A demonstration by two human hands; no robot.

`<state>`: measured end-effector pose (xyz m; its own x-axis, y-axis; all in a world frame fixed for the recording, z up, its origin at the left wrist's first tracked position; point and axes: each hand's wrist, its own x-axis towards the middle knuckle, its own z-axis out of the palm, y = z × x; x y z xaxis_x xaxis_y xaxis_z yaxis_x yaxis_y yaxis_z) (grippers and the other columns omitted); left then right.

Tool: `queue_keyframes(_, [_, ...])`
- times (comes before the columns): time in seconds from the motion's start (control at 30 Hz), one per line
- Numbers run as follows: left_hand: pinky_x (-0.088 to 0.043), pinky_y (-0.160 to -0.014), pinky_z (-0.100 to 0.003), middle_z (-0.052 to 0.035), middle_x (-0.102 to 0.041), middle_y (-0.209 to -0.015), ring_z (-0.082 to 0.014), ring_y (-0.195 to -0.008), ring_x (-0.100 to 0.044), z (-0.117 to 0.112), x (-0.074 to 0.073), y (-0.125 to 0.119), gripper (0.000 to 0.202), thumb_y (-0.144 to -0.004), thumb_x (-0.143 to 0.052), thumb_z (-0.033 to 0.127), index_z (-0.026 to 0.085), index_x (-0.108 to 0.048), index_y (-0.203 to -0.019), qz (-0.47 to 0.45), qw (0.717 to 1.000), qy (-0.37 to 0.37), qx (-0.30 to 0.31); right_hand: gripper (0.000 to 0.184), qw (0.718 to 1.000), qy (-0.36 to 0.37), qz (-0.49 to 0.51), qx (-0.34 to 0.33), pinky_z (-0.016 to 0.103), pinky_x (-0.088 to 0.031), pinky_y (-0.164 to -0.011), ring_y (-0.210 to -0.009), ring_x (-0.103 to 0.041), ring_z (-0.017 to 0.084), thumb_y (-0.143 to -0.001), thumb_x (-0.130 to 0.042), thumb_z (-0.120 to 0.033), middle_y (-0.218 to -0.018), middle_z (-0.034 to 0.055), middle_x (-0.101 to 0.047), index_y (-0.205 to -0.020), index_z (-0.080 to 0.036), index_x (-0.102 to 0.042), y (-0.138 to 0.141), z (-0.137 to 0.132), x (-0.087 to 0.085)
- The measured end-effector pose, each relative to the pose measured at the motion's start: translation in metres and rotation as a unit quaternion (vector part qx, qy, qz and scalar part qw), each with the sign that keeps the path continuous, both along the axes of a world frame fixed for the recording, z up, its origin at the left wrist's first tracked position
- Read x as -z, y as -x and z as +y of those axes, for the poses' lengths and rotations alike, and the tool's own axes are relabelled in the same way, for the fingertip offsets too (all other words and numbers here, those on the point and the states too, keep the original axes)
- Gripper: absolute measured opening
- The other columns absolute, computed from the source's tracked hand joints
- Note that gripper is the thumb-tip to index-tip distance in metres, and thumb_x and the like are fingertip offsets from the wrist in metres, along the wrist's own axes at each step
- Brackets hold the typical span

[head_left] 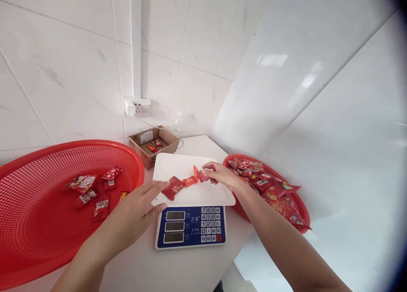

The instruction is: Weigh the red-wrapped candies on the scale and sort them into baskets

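A digital scale (190,227) with a white weighing plate (203,196) stands in front of me. Over the plate's right half, my right hand (216,173) pinches a small dark red snack packet (204,175). Small orange-red wrapped candies (190,181) lie just left of it. A larger red packet (173,187) rests on the plate's left side. My left hand (151,203) is at the plate's left edge, fingers stretched out and thumb apart, with its fingertips at the larger packet. Whether they touch it I cannot tell.
To the left is a big red plastic basket (127,156) with several packets in it. A second red basket (302,203), heaped with red packets, stands right of the scale. Behind are a cardboard box (149,158) holding a few packets, a clear bottle (176,124) and a wall socket (138,108).
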<state>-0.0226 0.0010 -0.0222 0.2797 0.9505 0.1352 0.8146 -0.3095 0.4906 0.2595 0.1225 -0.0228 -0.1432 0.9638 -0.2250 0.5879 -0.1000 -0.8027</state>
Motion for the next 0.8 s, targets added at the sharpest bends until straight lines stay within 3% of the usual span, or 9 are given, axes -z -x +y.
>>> queue_keyframes(0.17, [-0.047, -0.099, -0.043, -0.0029, -0.050, -0.143, -0.0264, -0.129, -0.049, -0.002, -0.002, 0.000, 0.046, -0.094, -0.037, 0.044, 0.033, -0.044, -0.139, 0.001, 1.000, 0.009, 0.003, 0.028, 0.996, 0.016, -0.062, -0.068, 0.024, -0.048, -0.057, -0.063, -0.061, 0.012, -0.081, -0.062, -0.045, -0.082, 0.0044, -0.068, -0.088, -0.018, -0.062, -0.009, -0.007, -0.003])
queue_keyframes(0.27, [-0.046, -0.100, -0.043, -0.0026, -0.050, -0.143, -0.0262, -0.130, -0.048, -0.003, -0.002, 0.000, 0.046, -0.094, -0.037, 0.044, 0.034, -0.043, -0.139, 0.003, 1.000, 0.016, 0.003, 0.034, 0.974, -0.085, -0.202, -0.058, 0.036, -0.051, -0.081, -0.094, -0.064, 0.022, -0.080, -0.066, -0.037, -0.107, 0.0102, -0.068, -0.108, -0.019, -0.063, -0.006, -0.010, 0.001])
queue_keyframes(0.33, [-0.046, -0.101, -0.043, -0.0025, -0.050, -0.144, -0.0260, -0.130, -0.048, -0.003, -0.002, 0.000, 0.046, -0.094, -0.037, 0.044, 0.033, -0.043, -0.139, 0.003, 1.000, 0.019, 0.003, 0.043, 0.948, -0.197, -0.243, -0.058, 0.042, -0.043, -0.098, -0.115, -0.056, 0.025, -0.080, -0.065, -0.032, -0.123, 0.0119, -0.061, -0.122, -0.020, -0.059, 0.004, -0.013, 0.007])
queue_keyframes(0.4, [-0.046, -0.100, -0.042, -0.0027, -0.050, -0.144, -0.0259, -0.130, -0.048, -0.003, -0.001, -0.001, 0.046, -0.094, -0.037, 0.043, 0.033, -0.043, -0.139, 0.003, 1.000, 0.013, 0.006, 0.044, 0.930, -0.270, -0.225, -0.105, 0.043, -0.036, -0.106, -0.127, -0.047, 0.025, -0.083, -0.063, -0.032, -0.132, 0.0114, -0.057, -0.125, -0.021, -0.058, 0.018, -0.018, 0.014])
queue_keyframes(0.53, [-0.048, -0.097, -0.039, -0.0042, -0.054, -0.140, -0.0256, -0.126, -0.052, -0.003, 0.001, 0.000, 0.044, -0.094, -0.039, 0.040, 0.030, -0.046, -0.137, 0.001, 1.000, -0.016, 0.020, 0.047, 0.897, -0.292, -0.216, -0.252, 0.056, -0.023, -0.111, -0.139, -0.029, 0.032, -0.083, -0.062, -0.044, -0.144, 0.0079, -0.048, -0.127, -0.029, -0.059, 0.050, -0.033, 0.021])
queue_keyframes(0.6, [-0.049, -0.096, -0.038, -0.0045, -0.054, -0.139, -0.0255, -0.125, -0.052, -0.003, 0.001, 0.000, 0.043, -0.094, -0.039, 0.039, 0.030, -0.046, -0.136, 0.003, 0.999, -0.024, 0.023, 0.046, 0.880, -0.279, -0.227, -0.309, 0.062, -0.015, -0.111, -0.141, -0.024, 0.033, -0.084, -0.062, -0.042, -0.143, 0.0053, -0.049, -0.130, -0.033, -0.056, 0.060, -0.036, 0.024])
queue_keyframes(0.67, [-0.049, -0.095, -0.039, -0.0046, -0.054, -0.140, -0.0259, -0.126, -0.052, -0.003, 0.001, 0.000, 0.043, -0.095, -0.039, 0.038, 0.030, -0.046, -0.136, 0.007, 0.999, -0.025, 0.025, 0.038, 0.878, -0.276, -0.236, -0.313, 0.063, -0.013, -0.110, -0.138, -0.032, 0.030, -0.088, -0.058, -0.031, -0.132, 0.0048, -0.059, -0.126, -0.033, -0.059, 0.063, -0.033, 0.026])
queue_keyframes(0.8, [-0.050, -0.093, -0.040, -0.0051, -0.054, -0.139, -0.0267, -0.123, -0.054, -0.001, 0.000, -0.001, 0.043, -0.095, -0.039, 0.038, 0.031, -0.045, -0.137, 0.013, 0.999, -0.028, 0.024, 0.028, 0.896, -0.319, -0.217, -0.218, 0.048, -0.033, -0.103, -0.107, -0.060, 0.021, -0.091, -0.047, -0.015, -0.100, 0.0066, -0.073, -0.104, -0.024, -0.070, 0.059, -0.020, 0.027])
